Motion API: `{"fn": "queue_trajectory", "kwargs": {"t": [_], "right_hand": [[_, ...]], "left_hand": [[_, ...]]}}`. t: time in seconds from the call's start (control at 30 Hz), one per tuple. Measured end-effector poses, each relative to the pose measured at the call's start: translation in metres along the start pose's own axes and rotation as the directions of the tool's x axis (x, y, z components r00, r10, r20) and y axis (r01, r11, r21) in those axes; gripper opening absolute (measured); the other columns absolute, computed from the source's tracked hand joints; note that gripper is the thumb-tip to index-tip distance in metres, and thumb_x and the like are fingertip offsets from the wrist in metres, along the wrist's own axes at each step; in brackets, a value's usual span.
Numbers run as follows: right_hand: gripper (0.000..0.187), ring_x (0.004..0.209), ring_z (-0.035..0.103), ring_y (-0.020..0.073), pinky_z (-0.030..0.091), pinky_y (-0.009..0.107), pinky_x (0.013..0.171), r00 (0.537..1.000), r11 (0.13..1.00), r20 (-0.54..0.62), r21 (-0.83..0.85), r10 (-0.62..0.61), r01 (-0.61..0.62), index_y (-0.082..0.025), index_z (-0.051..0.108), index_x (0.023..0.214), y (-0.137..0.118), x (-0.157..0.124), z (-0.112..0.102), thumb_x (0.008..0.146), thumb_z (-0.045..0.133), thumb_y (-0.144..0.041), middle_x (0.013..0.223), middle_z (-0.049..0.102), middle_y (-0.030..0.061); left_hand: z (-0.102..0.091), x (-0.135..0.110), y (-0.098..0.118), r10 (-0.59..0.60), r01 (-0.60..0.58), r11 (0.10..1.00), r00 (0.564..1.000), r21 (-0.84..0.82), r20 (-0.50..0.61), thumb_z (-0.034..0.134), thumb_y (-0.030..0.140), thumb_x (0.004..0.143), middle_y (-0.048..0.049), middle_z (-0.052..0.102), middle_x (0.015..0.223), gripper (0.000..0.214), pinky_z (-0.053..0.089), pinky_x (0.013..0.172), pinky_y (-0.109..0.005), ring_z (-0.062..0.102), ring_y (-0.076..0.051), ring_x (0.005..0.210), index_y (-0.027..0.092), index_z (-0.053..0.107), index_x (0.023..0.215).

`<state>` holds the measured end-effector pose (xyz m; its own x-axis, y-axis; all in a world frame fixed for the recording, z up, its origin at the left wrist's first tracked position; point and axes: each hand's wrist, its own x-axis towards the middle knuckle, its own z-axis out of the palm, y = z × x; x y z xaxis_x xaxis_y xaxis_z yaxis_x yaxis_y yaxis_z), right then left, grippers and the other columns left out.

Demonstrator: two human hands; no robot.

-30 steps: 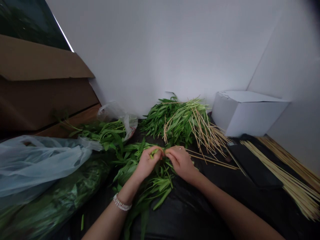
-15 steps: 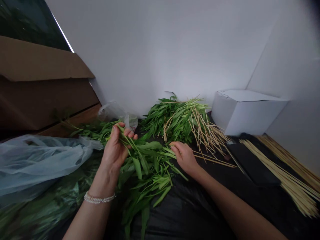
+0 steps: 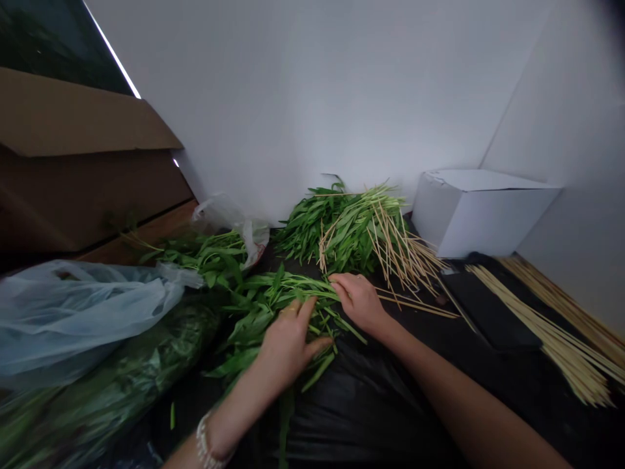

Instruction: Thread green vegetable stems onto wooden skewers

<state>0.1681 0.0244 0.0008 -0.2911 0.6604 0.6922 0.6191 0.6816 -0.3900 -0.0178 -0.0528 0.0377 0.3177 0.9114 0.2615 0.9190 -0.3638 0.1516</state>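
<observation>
Pinching slender, leafy green stems (image 3: 312, 286) by their ends with the right hand (image 3: 362, 303), over wrinkled black plastic sheeting (image 3: 364, 397); stretched leftward from that grip, with a roughly crosswise long axis; spreading thumb and fingers of the left hand (image 3: 287, 340) along their near side, closer to the leaves

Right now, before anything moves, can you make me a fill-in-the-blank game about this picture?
1. The left hand is over leaves coloured ____.
2. Around the left wrist is a beaded ____.
3. The hand nearer the flat black object is the ____ one.
4. The box on the picture's right side is coloured ____.

Missing words: green; bracelet; right; white.
</observation>
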Motion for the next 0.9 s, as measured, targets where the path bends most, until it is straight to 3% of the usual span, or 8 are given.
{"fn": "queue_trajectory", "kwargs": {"t": [0.1, 0.23, 0.4, 0.5, 0.6, 0.73, 0.8, 0.9], "right_hand": [[0.024, 0.096, 0.063, 0.0191, 0.043, 0.032, 0.086, 1.000, 1.000, -0.004, 0.028, 0.012, -0.012, -0.019, 0.064, 0.107, 0.001, 0.001, -0.001, 0.097, 0.043, -0.024, 0.101, 0.070, 0.0075], [0.028, 0.095, 0.062, 0.0180, 0.047, 0.031, 0.085, 1.000, 0.985, 0.002, 0.172, 0.017, -0.017, -0.016, 0.061, 0.115, -0.004, 0.004, -0.004, 0.096, 0.041, -0.020, 0.101, 0.066, 0.0086], [0.048, 0.105, 0.060, 0.0184, 0.049, 0.035, 0.092, 0.998, 0.953, 0.058, 0.304, -0.012, -0.006, -0.019, 0.042, 0.139, -0.016, 0.005, -0.005, 0.092, 0.036, -0.011, 0.117, 0.060, 0.0112], [0.063, 0.115, 0.058, 0.0185, 0.046, 0.038, 0.098, 0.991, 0.935, 0.130, 0.356, -0.043, -0.006, -0.023, 0.020, 0.150, -0.022, 0.001, -0.002, 0.090, 0.036, -0.009, 0.130, 0.057, 0.0106], [0.067, 0.120, 0.055, 0.0181, 0.044, 0.038, 0.101, 0.977, 0.928, 0.202, 0.372, -0.073, -0.008, -0.023, 0.014, 0.152, -0.030, -0.004, 0.001, 0.090, 0.036, -0.010, 0.136, 0.053, 0.0104], [0.064, 0.115, 0.058, 0.0177, 0.046, 0.035, 0.098, 0.976, 0.915, 0.202, 0.403, -0.076, -0.012, -0.023, 0.018, 0.151, -0.033, -0.004, 0.002, 0.093, 0.044, -0.018, 0.132, 0.058, 0.0097], [0.053, 0.103, 0.063, 0.0176, 0.048, 0.033, 0.092, 0.986, 0.927, 0.161, 0.375, -0.047, -0.017, -0.021, 0.034, 0.144, -0.027, -0.001, -0.001, 0.093, 0.049, -0.026, 0.117, 0.066, 0.0082], [0.024, 0.091, 0.062, 0.0177, 0.047, 0.032, 0.085, 0.992, 0.982, 0.117, 0.177, 0.040, -0.060, -0.019, 0.066, 0.106, -0.009, 0.004, -0.006, 0.096, 0.045, -0.026, 0.097, 0.070, 0.0061]], "left_hand": [[0.025, -0.014, 0.007, 0.049, -0.050, 0.999, 0.997, 0.000, 0.058, 0.067, 0.062, 0.072, -0.0197, 0.056, 0.132, 0.087, 0.039, 0.100, -0.053, 0.048, -0.038, 0.124, 0.017, 0.041, 0.142], [0.025, -0.018, 0.003, 0.123, -0.110, 0.985, 0.988, -0.135, 0.092, 0.057, 0.062, 0.080, -0.0165, 0.046, 0.144, 0.078, 0.023, 0.109, -0.062, 0.038, -0.035, 0.135, 0.022, 0.037, 0.145], [0.002, 0.009, -0.008, 0.001, -0.071, 0.888, 0.988, -0.454, -0.153, 0.050, 0.038, 0.092, -0.0114, 0.064, 0.124, 0.040, 0.042, 0.101, -0.044, 0.057, -0.024, 0.116, 0.021, 0.058, 0.127], [0.001, 0.026, -0.013, -0.100, -0.041, 0.788, 0.976, -0.614, -0.194, 0.059, 0.034, 0.087, -0.0095, 0.070, 0.103, 0.036, 0.051, 0.083, -0.035, 0.066, -0.021, 0.090, 0.019, 0.063, 0.119], [0.010, 0.032, -0.015, -0.137, -0.041, 0.755, 0.966, -0.655, -0.218, 0.065, 0.029, 0.081, -0.0062, 0.070, 0.090, 0.028, 0.051, 0.074, -0.030, 0.064, -0.018, 0.077, 0.018, 0.069, 0.107], [0.003, 0.026, -0.019, -0.175, -0.028, 0.742, 0.956, -0.670, -0.233, 0.067, 0.028, 0.078, -0.0035, 0.068, 0.080, 0.016, 0.048, 0.068, -0.027, 0.061, -0.016, 0.070, 0.018, 0.071, 0.090], [-0.019, 0.018, -0.026, -0.207, 0.009, 0.735, 0.955, -0.678, -0.211, 0.068, 0.032, 0.077, -0.0034, 0.068, 0.078, 0.018, 0.048, 0.066, -0.026, 0.060, -0.016, 0.070, 0.017, 0.070, 0.088], [-0.067, -0.007, -0.047, -0.146, 0.092, 0.765, 0.989, -0.638, -0.034, 0.069, 0.035, 0.074, -0.0022, 0.068, 0.072, 0.017, 0.047, 0.062, -0.024, 0.059, -0.016, 0.066, 0.019, 0.071, 0.080]]}}
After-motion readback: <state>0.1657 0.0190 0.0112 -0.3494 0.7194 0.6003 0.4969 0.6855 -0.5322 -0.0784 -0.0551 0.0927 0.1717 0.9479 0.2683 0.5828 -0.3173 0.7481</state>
